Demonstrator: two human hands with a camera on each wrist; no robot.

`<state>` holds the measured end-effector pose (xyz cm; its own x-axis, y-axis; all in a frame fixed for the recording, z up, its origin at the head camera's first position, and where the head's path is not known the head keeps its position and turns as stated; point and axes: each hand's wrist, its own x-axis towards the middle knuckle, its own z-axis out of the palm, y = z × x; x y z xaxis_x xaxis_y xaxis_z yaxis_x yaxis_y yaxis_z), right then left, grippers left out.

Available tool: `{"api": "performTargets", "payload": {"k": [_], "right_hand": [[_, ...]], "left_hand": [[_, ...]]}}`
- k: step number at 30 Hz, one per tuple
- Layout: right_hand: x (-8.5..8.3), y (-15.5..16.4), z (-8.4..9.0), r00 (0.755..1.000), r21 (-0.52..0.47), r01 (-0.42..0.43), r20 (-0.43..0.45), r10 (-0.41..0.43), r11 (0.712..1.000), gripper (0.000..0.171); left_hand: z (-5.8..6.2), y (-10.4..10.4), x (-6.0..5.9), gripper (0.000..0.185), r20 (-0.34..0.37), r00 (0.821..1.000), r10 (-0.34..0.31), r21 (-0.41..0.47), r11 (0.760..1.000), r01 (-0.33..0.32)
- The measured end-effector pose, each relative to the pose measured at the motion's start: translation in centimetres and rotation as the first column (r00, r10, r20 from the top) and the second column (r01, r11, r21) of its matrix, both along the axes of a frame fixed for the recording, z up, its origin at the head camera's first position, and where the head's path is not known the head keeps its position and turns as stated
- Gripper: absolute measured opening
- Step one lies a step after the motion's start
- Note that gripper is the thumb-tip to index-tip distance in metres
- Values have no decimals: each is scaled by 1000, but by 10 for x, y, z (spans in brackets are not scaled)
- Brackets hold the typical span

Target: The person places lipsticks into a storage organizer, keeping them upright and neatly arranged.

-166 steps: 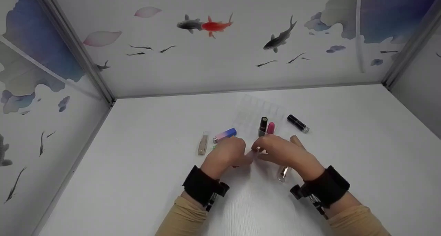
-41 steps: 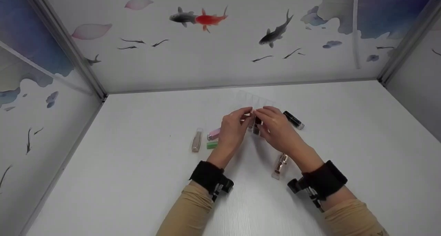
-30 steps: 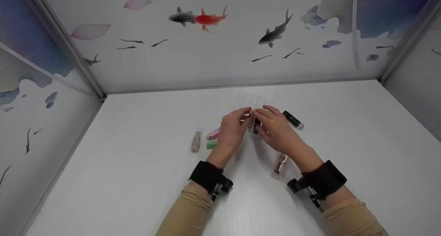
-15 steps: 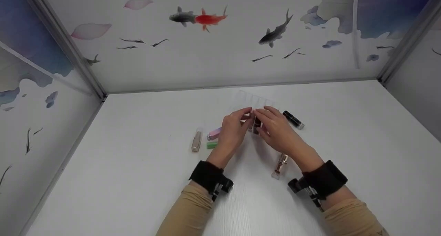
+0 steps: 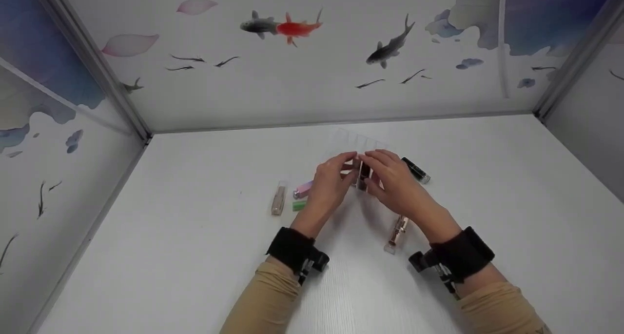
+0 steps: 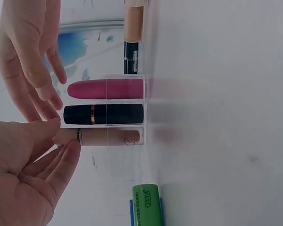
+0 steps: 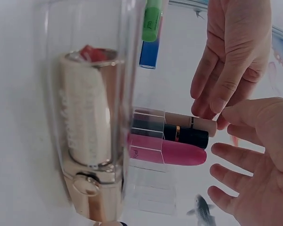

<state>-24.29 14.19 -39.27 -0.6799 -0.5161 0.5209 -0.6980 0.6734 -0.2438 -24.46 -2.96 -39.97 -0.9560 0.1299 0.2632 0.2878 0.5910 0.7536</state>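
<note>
A clear compartment organizer (image 5: 363,143) holds three upright tubes in its front row: a magenta lipstick (image 6: 106,88), a black lipstick (image 6: 104,114) with a gold band, and a nude lip tube (image 6: 99,136). My left hand (image 5: 327,184) pinches the nude tube near its top with thumb and fingers. In the head view, my right hand (image 5: 397,185) reaches over the black and magenta lipsticks. Its fingers are spread and loosely bent in the right wrist view, the topmost fingertip right at the end of the nude tube. From the head, the magenta lipstick is hidden behind this hand.
Left of the hands lie a beige tube (image 5: 278,201) with a clear end, a pink-and-blue lipstick (image 5: 302,189) and a green tube (image 5: 299,206). A rose-gold lipstick (image 5: 397,234) lies nearer, below the right hand. A black tube (image 5: 416,170) lies to the right of the organizer.
Since the oldest frame both hands have moved forward to the organizer, where the nude tube now stands beside the black lipstick. In the last second they barely move; the right fingers shift slightly.
</note>
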Motion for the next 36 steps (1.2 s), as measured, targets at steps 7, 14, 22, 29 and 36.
{"api": "performTargets", "payload": {"k": [7, 14, 22, 29, 36], "right_hand": [[3, 2, 4, 1000, -15, -18, -20, 18, 1000, 43], [9, 10, 8, 999, -18, 3, 39, -2, 1000, 40], [11, 23, 16, 979, 19, 64, 193, -67, 998, 39], [14, 40, 26, 912, 120, 19, 405, -66, 993, 34], [18, 52, 24, 852, 224, -93, 522, -39, 970, 31]], "left_hand": [[4, -1, 4, 39, -40, 998, 46, 11, 999, -45], [5, 3, 8, 25, -239, 969, 67, 0, 998, -69], [11, 11, 20, 14, -234, 971, -53, -152, 988, 17], [23, 15, 32, 18, -4, 973, -231, -324, 921, 217], [27, 15, 42, 21, 159, 938, -309, -457, 819, 347]]}}
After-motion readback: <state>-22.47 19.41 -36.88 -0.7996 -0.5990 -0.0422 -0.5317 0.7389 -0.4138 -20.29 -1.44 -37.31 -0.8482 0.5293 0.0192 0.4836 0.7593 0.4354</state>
